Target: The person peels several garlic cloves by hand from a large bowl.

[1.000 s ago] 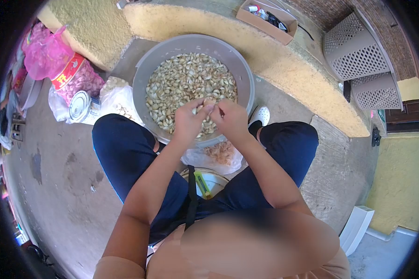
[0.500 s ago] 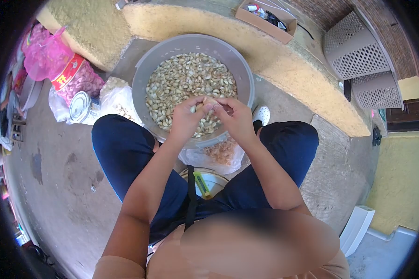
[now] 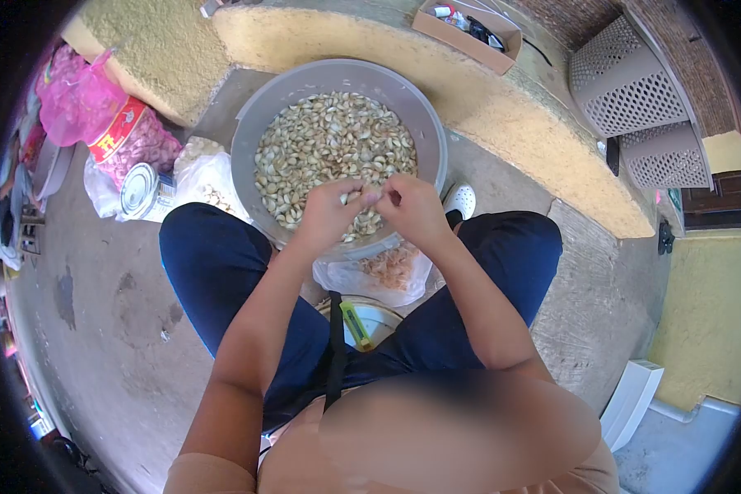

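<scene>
Pinched between my left hand [image 3: 331, 212] and right hand [image 3: 412, 207]: a small clove [image 3: 371, 189], partly hidden.
It is over the grey tub [image 3: 346, 76] of loose cloves [image 3: 333, 136]; nearer me, papery skins [image 3: 391, 266] lie on whitish plastic [image 3: 342, 280].

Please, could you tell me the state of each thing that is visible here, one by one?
Left hand: fingertips pinched on a pale piece
Right hand: pinched at the same piece
Grey tub: open, partly filled
Cloves: loose, inside the tub
Clear bag: spread out, holding peelings
Green cutter: lying down, blade unclear
Pink mesh bag: well filled
Can: top looks closed
Cardboard box: open
White shoe: worn
</scene>
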Demonstrator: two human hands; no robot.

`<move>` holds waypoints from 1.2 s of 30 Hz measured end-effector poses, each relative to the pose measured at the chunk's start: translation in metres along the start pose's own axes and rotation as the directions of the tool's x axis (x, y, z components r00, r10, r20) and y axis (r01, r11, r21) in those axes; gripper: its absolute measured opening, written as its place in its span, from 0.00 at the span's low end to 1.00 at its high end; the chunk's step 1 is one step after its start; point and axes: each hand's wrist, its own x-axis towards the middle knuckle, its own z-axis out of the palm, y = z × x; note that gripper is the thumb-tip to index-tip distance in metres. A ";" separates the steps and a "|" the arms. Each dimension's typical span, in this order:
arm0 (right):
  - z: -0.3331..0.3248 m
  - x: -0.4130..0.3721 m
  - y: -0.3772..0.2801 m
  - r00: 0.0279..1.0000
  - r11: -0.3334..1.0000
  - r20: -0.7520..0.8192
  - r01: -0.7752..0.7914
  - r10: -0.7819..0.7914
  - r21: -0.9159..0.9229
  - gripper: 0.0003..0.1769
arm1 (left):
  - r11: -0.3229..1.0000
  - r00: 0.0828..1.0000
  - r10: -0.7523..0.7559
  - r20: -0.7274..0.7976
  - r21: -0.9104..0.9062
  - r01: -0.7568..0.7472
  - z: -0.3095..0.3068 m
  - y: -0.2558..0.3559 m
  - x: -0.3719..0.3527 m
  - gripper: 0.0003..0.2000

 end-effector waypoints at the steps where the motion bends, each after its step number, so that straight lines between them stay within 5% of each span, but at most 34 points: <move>1: -0.001 0.000 0.001 1.000 1.000 0.015 0.002 -0.002 -0.010 0.08 | 0.999 1.000 0.017 0.019 -0.029 -0.017 -0.001 -0.004 0.001 0.14; 3: -0.002 0.000 0.001 0.995 0.990 0.052 -0.090 0.085 0.109 0.06 | 0.995 0.997 0.054 0.054 -0.090 -0.049 0.000 -0.008 0.001 0.14; 7: 0.004 0.002 0.029 0.969 0.870 0.192 -0.225 0.153 0.440 0.05 | 0.948 0.973 -0.108 0.203 -0.273 0.162 -0.005 0.008 -0.004 0.15; 9: -0.010 0.005 0.017 0.930 0.829 0.310 -0.327 0.198 0.453 0.06 | 0.894 0.923 -0.240 0.301 -0.301 0.331 -0.013 0.013 -0.005 0.15; 13: -0.025 0.005 0.004 0.862 0.733 0.451 -0.458 0.231 0.502 0.08 | 0.828 0.904 -0.270 0.332 -0.399 0.394 -0.015 0.010 -0.004 0.16; 19: -0.019 0.000 0.005 0.960 0.805 0.258 -0.240 0.112 0.542 0.09 | 0.851 0.913 -0.255 0.320 -0.375 0.369 -0.018 0.015 -0.002 0.16; 22: -0.025 0.000 -0.002 0.975 0.925 0.224 -0.073 -0.013 0.373 0.09 | 0.866 0.904 -0.275 0.328 -0.325 0.381 -0.017 0.016 0.000 0.16; 27: -0.019 -0.002 0.007 0.969 0.897 0.213 -0.199 0.122 0.395 0.08 | 0.915 0.922 -0.244 0.302 -0.244 0.322 -0.012 0.018 0.000 0.15; 34: -0.004 -0.005 0.012 0.963 0.867 0.158 -0.267 0.220 0.421 0.07 | 0.841 0.885 -0.337 0.321 -0.321 0.436 -0.009 0.014 -0.001 0.16; 36: 0.000 -0.004 0.013 0.906 0.654 0.255 -0.420 0.337 0.629 0.08 | 0.813 0.891 -0.323 0.320 -0.388 0.434 -0.008 0.011 -0.001 0.16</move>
